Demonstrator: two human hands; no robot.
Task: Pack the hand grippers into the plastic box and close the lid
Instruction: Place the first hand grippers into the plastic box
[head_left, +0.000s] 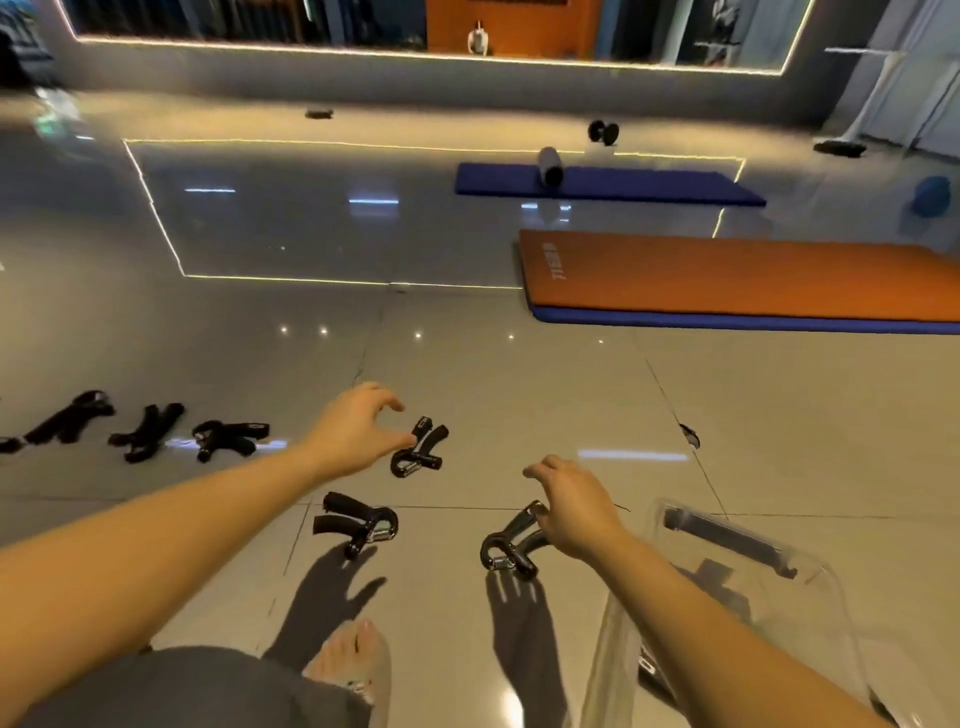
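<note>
Left hand (358, 431) spread, thumb just beside hand gripper (418, 449) on tiled floor (519, 389). Right hand (576, 506) grips second gripper (511, 545) by handle, near clear plastic box (831, 597).

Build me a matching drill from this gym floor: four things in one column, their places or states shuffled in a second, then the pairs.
Things:
1 roller
2 box
3 right hand
4 left hand

Places or states:
A holds the near gripper by its handles
B lies on the blue mat
C reaches for the far gripper, not gripping yet
D stands at the near right

Pairs: 1-B, 2-D, 3-A, 4-C
</note>
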